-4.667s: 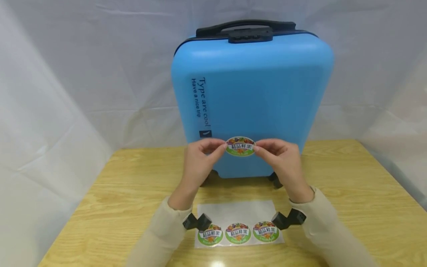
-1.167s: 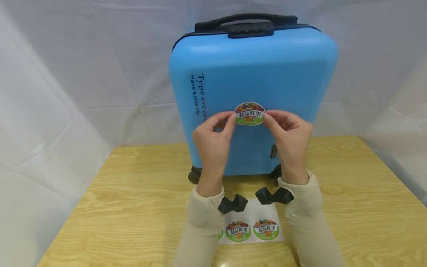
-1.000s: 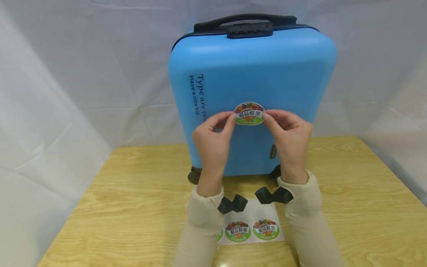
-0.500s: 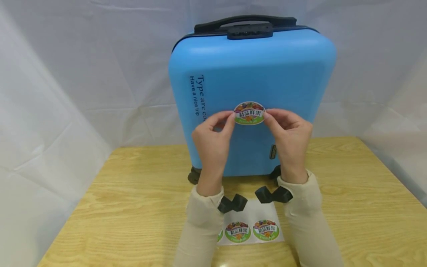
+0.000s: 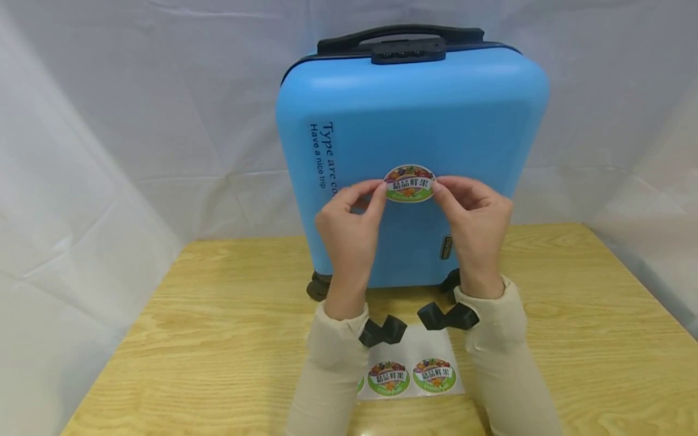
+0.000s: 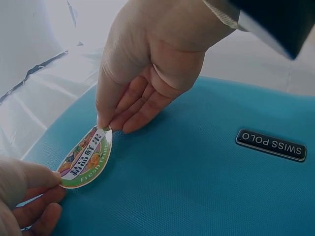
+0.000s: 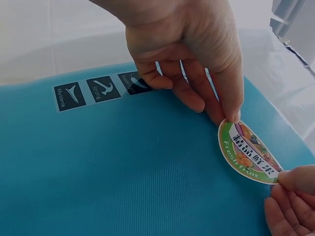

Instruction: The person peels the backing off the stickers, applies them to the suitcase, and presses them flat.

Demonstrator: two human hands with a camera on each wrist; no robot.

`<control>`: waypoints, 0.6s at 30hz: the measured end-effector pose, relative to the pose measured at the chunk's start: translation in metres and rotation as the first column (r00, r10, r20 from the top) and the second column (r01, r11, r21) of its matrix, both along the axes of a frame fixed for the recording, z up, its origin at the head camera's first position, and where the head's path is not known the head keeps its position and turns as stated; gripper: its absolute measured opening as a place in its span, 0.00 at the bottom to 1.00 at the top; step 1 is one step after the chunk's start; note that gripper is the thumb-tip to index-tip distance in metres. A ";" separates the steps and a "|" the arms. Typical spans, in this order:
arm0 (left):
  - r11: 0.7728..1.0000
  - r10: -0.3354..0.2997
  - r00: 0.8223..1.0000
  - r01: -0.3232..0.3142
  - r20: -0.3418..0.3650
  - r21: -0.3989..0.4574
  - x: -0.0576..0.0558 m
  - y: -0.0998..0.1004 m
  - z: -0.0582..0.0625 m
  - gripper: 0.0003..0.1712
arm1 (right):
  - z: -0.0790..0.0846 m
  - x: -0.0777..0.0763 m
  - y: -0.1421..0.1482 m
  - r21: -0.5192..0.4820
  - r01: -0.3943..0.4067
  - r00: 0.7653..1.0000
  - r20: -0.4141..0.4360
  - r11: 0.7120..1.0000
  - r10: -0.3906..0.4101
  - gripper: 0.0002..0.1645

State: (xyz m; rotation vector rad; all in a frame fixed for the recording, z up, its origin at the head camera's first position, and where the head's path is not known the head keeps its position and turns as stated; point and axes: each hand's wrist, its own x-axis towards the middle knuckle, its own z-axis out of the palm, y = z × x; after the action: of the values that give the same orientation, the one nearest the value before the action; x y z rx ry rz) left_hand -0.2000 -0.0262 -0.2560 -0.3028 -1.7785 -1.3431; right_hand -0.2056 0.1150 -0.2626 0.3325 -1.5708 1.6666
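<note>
An oval fruit sticker [image 5: 410,183] with a green lower edge is held level in front of the blue suitcase [image 5: 360,145]. Its left end is pinched between thumb and index finger of my left hand [image 5: 350,233]. My right hand [image 5: 481,227] pinches the other end the same way. In the left wrist view my left hand [image 6: 27,196] is at lower left and my right hand [image 6: 152,64] comes from above. The right wrist view has the sticker [image 7: 250,155] close over the suitcase's textured face, its upper edge near the case's side edge.
The suitcase stands upright on a wooden table [image 5: 218,339], white cloth [image 5: 163,121] behind it. A backing sheet [image 5: 420,342] bearing several like stickers [image 5: 434,375] lies in front, partly covered by my left sleeve [image 5: 332,375]. A "SWISS POLO" badge [image 6: 270,145] sits on the case.
Since the oldest frame both hands have lifted the sticker from low on the suitcase to about its middle, slightly rightward. During the last second they have hardly moved, with both grips kept.
</note>
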 end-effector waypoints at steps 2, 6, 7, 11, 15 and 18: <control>1.000 0.003 1.000 -0.003 -0.003 -0.006 0.000 0.000 0.000 0.10 | 0.000 0.000 0.000 0.001 0.003 1.000 0.002 1.000 -0.003 0.10; 1.000 0.018 1.000 -0.018 0.001 -0.020 -0.001 0.001 0.000 0.11 | 0.000 -0.001 0.000 -0.001 0.004 1.000 0.000 1.000 -0.004 0.10; 1.000 0.022 1.000 -0.022 0.002 -0.022 -0.001 0.001 0.000 0.10 | 0.000 0.000 0.000 -0.001 0.004 1.000 -0.001 1.000 -0.004 0.10; 0.999 0.042 0.999 -0.042 0.005 -0.027 -0.002 0.002 0.000 0.10 | 0.000 0.000 0.000 0.001 0.008 1.000 -0.007 1.000 -0.008 0.10; 0.998 0.062 0.998 -0.061 0.007 -0.034 -0.001 0.003 0.000 0.10 | 0.000 0.000 0.000 0.005 0.020 1.000 -0.008 1.000 -0.020 0.10; 0.997 0.067 0.998 -0.067 0.008 -0.037 -0.001 0.003 0.001 0.10 | 0.000 0.000 0.000 0.006 0.025 1.000 -0.008 1.000 -0.025 0.10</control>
State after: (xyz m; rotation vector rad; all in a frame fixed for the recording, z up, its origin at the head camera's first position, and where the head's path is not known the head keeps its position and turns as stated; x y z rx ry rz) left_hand -0.2009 -0.0229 -0.2554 -0.2554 -1.8071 -1.2677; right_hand -0.2055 0.1148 -0.2624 0.3206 -1.5686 1.6402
